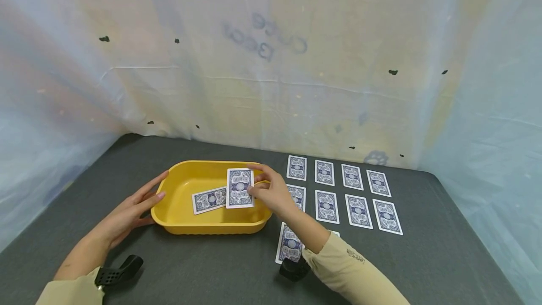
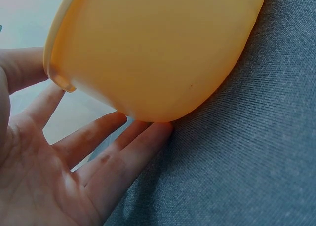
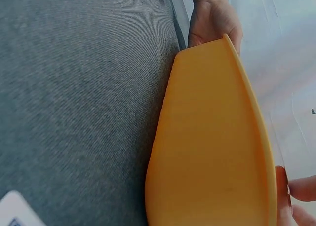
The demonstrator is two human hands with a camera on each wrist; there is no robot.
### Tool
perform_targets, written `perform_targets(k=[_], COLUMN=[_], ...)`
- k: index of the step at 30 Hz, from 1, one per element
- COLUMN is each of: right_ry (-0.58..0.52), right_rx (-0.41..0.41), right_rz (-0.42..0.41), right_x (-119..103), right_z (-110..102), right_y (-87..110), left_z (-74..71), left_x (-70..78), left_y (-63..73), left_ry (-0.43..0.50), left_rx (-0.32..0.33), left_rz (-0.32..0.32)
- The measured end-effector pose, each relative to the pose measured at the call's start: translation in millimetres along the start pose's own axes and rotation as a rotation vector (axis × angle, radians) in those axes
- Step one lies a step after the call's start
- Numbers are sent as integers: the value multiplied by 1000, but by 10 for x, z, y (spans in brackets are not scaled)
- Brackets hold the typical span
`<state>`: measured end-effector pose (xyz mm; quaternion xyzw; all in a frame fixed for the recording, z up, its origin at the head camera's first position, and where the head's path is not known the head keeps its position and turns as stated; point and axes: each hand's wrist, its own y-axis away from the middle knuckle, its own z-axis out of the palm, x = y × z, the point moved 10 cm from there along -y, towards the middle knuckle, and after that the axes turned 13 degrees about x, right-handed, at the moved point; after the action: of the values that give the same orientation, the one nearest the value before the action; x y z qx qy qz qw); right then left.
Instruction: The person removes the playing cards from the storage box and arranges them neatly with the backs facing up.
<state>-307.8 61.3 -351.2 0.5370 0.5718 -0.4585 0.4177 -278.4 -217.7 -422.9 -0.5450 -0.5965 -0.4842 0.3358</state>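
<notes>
A yellow tub (image 1: 199,230) stands on the dark table. Inside it, one blue-backed playing card (image 1: 208,200) lies slanted. Above the tub's right half, my right hand (image 1: 271,191) pinches another blue-backed playing card (image 1: 239,188) by its right edge, thumb on the near face. In the right wrist view only fingertips (image 3: 302,189) and a sliver of that card show beyond the tub's rim. My left hand (image 1: 129,213) rests against the tub's left end, fingers mostly straight. The left wrist view shows its fingers (image 2: 111,159) touching the outer wall, with the thumb at the rim.
Right of the tub, several face-down playing cards (image 1: 326,206) lie in rows, some partly hidden by my right arm. A pale sheet (image 1: 271,84) hangs behind the table. Black wrist straps (image 1: 120,272) sit on both wrists.
</notes>
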Motion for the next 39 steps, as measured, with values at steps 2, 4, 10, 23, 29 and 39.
perform_targets(k=[2,4,10,23,29,39], right_ry=[-18,-16,-21,-27,-21,-6], right_rx=[-2,-1,-4,46,71,87], right_rz=[-9,-23,-37,-24,-3,23], right_x=[-9,-14,-19,111,174,271], right_z=[-38,-82,-215,-503,-630,-807], right_y=[18,36,104,214,262,303], left_z=[1,4,5,10,8,4], left_x=[2,1,-10,2,-20,-35], left_y=[-1,-2,-10,-10,-8,-16], left_ry=[1,0,-7,-4,-7,-12], left_rx=[1,0,-3,-6,-6,-4], left_rz=[1,1,-8,3,-2,-9])
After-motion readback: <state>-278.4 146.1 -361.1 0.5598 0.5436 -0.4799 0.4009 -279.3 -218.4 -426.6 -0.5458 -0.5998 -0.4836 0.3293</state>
